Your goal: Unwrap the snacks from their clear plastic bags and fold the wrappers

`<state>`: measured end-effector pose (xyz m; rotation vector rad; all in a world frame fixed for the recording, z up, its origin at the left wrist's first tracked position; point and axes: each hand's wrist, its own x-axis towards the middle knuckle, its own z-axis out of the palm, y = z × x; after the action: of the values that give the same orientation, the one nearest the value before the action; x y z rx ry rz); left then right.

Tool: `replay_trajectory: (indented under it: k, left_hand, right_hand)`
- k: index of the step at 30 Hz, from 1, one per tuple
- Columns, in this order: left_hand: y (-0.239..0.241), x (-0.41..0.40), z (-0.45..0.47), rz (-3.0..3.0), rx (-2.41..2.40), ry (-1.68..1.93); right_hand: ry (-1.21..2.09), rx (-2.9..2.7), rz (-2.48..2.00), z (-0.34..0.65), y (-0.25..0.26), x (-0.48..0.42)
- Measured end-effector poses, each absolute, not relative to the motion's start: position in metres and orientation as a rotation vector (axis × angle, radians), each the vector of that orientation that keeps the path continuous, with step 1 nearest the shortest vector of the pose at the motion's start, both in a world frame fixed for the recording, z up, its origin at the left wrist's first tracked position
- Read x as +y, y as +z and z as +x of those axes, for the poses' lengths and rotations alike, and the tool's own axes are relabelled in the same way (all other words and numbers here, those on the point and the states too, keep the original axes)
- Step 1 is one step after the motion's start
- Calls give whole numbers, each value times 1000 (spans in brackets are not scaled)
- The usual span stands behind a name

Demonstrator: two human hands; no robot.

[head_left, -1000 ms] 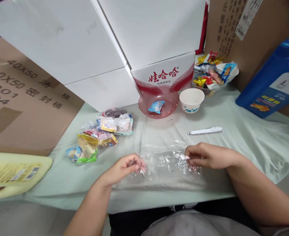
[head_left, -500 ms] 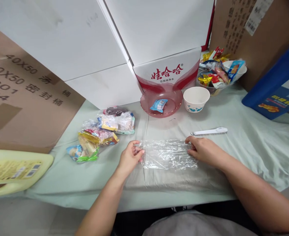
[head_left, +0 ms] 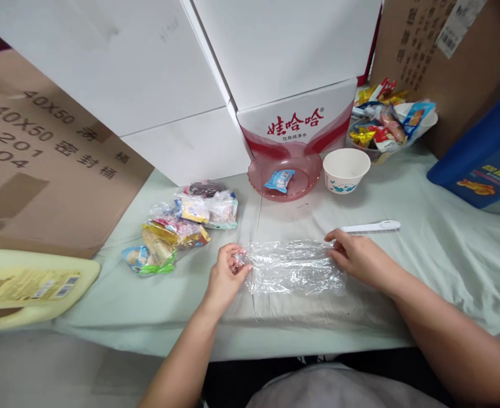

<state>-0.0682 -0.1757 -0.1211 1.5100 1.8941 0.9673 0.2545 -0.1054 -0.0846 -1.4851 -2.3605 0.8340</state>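
Note:
A clear plastic bag (head_left: 292, 267) lies crinkled and spread over the pale green cloth in front of me. Its left edge is pinched between the thumb and fingers of my left hand (head_left: 228, 272). My right hand (head_left: 351, 253) grips the upper right edge of the same bag. Just beyond my right fingers rests a white utility knife (head_left: 375, 226), apart from the bag. To the left of my left hand sits a loose group of wrapped snacks (head_left: 177, 229).
Behind the bag stand a pink glass bowl (head_left: 258, 184) with a blue packet (head_left: 280, 181) inside and a white paper bowl (head_left: 345, 170). A snack-filled container (head_left: 385, 130) is at the back right. White boxes (head_left: 190, 147), a blue jug (head_left: 479, 158) and a yellow jug (head_left: 75, 277) surround the cloth.
The view has shifted slightly, so things appear a little further right. Both hands keep hold of the bag, which looks somewhat flatter and more spread.

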Motion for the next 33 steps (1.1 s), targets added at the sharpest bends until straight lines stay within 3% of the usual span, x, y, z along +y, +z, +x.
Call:
replay_trajectory:
  k: [7,16,26,33]
  left_hand:
    - [-121,-181,-71,1861,1840,875]
    - [-130,-184,-71,1872,2061,935]
    - [-130,-182,-73,2014,2078,861]
    - [-102,-187,-76,1961,2250,859]
  right_hand:
    - [822,-2346,-1407,254,-93,-103]
    - [846,-2347,-1424,252,-98,-102]
    - [631,-2397,-1589,245,-98,-100]
    - [542,-2454,-1604,242,-100,-102]
